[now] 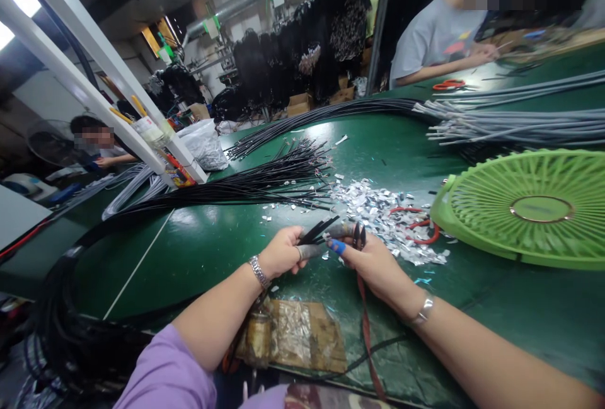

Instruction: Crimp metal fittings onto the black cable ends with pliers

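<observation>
My left hand [282, 250] is closed round a few black cables [316, 230], whose ends point up and to the right. A grey wrap covers one of its fingers. My right hand [371, 258] is closed, with blue tape on the thumb. A small tool with two dark pointed tips [360, 236] sticks up from its grip; the tool's kind is unclear. The right thumb and a wrapped finger meet at the cable ends. Below this hand hangs a reddish-brown strap [365, 327]. Beyond both hands lies a bundle of black cables [265, 176] with stripped ends.
Silvery foil scraps [373, 207] are heaped beside red-handled scissors [423, 226]. A green fan [534, 207] stands at right, grey cables [515, 125] behind it. White posts [118, 94] rise at left. Taped cardboard [307, 333] lies at the near edge. Two other people sit farther off.
</observation>
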`<action>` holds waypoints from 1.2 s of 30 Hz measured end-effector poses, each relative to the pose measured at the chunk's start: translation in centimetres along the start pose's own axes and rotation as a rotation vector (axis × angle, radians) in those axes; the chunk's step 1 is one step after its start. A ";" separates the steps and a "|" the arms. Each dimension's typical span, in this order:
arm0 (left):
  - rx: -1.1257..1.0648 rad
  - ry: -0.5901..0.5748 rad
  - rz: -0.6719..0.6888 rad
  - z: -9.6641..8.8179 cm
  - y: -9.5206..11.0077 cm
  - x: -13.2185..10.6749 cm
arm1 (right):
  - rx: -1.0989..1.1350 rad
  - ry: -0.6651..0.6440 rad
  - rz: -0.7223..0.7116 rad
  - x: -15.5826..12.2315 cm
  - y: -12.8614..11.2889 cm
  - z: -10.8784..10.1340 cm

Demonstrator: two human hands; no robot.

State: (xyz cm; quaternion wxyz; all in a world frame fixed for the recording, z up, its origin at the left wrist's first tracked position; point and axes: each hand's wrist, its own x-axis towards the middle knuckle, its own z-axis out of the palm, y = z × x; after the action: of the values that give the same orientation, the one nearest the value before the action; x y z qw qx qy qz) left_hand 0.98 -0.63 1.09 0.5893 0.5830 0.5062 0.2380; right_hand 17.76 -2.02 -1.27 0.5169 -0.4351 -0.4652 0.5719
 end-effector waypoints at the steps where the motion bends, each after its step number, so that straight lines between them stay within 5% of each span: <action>1: 0.006 -0.005 0.006 0.0 -0.1 0.1 | -0.014 0.010 -0.007 0.0 0.0 0.0; 6: 0.073 0.162 0.236 0.0 -0.6 0.2 | -0.005 0.025 0.073 0.1 -0.3 -0.2; 10: 0.455 0.317 0.520 -0.3 -0.6 -0.3 | 0.099 -0.032 0.223 0.2 -0.3 -0.1; 17: 0.955 0.273 0.583 -0.4 -0.8 -0.6 | 0.225 -0.078 0.339 0.3 -0.3 -0.2; 19: 0.866 0.248 0.526 -0.3 -0.7 -0.5 | 0.218 -0.071 0.335 0.2 -0.5 -0.3; 26: 0.039 0.148 0.088 -0.2 0.2 0.0 | 0.239 0.008 0.139 0.1 -0.7 -0.2; 36: -0.008 0.111 0.099 0.3 -0.3 0.3 | -0.097 -0.024 -0.021 -0.2 0.7 1.1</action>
State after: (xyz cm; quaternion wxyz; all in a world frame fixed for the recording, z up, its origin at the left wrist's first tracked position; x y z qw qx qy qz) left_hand 1.28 -0.55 0.66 0.5500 0.5909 0.5077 0.3010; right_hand 16.57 -2.31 -1.73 0.4957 -0.4478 -0.5031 0.5484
